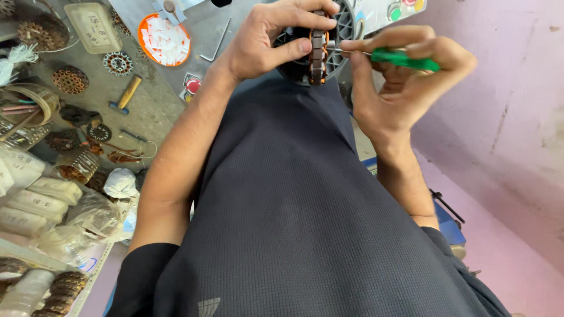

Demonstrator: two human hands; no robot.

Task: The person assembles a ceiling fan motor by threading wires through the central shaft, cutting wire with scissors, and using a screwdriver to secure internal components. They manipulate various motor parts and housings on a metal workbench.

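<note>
Here your left hand (264, 44) grips a round motor stator (314, 50) edge-on, thumb across its banded rim and fingers (305, 7) curled over the top. Your right hand (393, 82) is closed around a green-handled screwdriver (402, 58), whose metal shaft touches the stator's right side. The stator is held in the air, just above your dark shirt (294, 205). To the left, the tabletop (153, 111) carries a yellow-handled hammer (126, 94), an orange dish (164, 40) of white pieces, an angled hex key (214, 44) and further coiled stators (70, 79).
</note>
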